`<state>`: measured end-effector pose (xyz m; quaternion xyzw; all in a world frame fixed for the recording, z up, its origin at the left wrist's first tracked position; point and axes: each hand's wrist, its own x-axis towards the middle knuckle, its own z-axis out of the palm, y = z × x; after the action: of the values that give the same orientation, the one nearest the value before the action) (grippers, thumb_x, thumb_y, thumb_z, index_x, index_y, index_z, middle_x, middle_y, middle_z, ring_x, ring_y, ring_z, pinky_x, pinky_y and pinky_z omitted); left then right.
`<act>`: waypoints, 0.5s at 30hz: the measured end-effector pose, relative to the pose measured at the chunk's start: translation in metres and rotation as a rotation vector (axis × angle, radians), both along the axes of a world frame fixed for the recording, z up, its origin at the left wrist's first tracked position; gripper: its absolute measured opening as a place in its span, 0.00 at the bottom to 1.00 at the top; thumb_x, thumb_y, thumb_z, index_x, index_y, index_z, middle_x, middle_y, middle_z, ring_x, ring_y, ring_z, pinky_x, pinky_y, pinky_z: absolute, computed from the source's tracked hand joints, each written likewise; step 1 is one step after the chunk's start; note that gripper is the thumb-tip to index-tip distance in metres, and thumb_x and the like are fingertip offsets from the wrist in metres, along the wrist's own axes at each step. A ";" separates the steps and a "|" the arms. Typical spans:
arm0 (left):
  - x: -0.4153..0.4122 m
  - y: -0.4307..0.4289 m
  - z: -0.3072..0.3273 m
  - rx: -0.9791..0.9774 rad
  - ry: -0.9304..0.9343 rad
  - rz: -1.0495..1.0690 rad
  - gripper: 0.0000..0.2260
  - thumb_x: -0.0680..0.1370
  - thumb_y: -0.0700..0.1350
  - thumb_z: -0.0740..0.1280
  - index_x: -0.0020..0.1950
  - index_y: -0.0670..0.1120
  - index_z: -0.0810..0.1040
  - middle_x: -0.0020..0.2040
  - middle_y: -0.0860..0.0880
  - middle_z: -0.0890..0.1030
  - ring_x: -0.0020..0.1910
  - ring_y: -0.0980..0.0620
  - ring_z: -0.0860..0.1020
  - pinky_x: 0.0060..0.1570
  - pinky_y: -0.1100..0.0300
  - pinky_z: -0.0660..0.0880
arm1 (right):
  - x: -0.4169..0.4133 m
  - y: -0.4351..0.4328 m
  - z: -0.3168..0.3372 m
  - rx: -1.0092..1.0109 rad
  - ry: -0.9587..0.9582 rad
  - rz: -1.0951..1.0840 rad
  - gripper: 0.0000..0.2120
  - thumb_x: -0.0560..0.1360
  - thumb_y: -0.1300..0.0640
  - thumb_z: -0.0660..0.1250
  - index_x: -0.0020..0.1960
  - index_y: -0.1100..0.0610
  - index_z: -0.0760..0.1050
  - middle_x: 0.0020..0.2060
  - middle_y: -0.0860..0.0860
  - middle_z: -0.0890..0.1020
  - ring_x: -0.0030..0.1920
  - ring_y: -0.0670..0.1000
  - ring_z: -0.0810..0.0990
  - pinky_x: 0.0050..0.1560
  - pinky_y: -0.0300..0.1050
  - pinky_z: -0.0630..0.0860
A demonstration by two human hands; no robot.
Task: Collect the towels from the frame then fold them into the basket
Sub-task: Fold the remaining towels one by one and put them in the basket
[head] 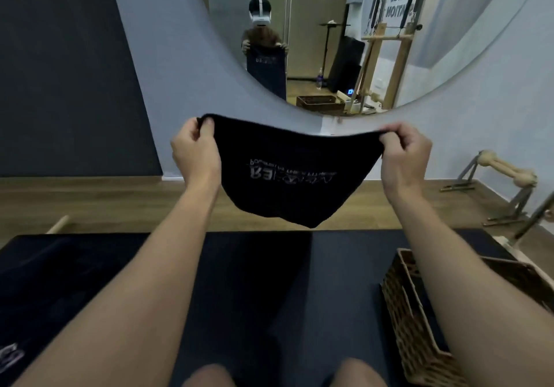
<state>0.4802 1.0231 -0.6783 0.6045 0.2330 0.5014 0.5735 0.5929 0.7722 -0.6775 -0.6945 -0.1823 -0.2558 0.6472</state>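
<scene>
Holding Up a Black Towel (293, 176)

Sitting nearest, at right on the dark counter (344, 266), a woven basket (419, 341); at left, a second towel (60, 281) lying flat, its white print cut off. Higher, in the air, black towel pinched at its top corners by left hand (195, 152) and right hand (404, 155), fingers (391, 140) curled tight; white lettering upside down, unreadable. Beyond, mirror (329, 11) with reversed "LATES".

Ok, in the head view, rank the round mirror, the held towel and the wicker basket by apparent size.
Largest: round mirror.
Then held towel and wicker basket, which look alike; the basket sits nearer the camera and the right arm hides part, so unranked.
</scene>
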 end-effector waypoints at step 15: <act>-0.053 -0.021 -0.225 -0.189 0.835 0.124 0.16 0.78 0.44 0.63 0.31 0.42 0.67 0.29 0.45 0.71 0.28 0.46 0.69 0.27 0.56 0.62 | -0.016 -0.033 -0.215 -0.801 0.532 0.119 0.14 0.76 0.59 0.62 0.33 0.52 0.75 0.32 0.48 0.80 0.37 0.50 0.79 0.39 0.46 0.70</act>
<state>0.4275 1.0020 -0.9038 0.6851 0.5260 0.2237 0.4517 0.5773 0.7393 -0.8921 -0.9188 -0.1341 0.0585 0.3665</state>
